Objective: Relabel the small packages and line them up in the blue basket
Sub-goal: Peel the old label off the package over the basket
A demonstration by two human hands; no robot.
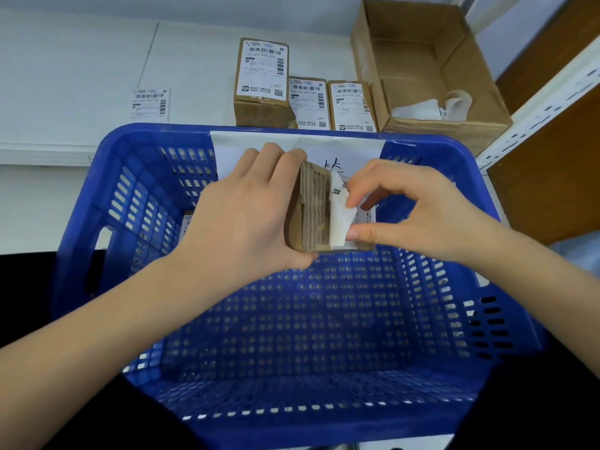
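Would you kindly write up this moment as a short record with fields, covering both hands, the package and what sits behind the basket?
left hand: left hand holds the small package above the blue basket
right hand: right hand pinches the white label, partly peeled off the package
behind basket: three labelled boxes stand on the white table, beside an open carton
loose item: a label sheet lies on the table, far left

My left hand gripping a small package over the blue basket, right hand pinching its white label, labelled boxes at twelve o'clock.
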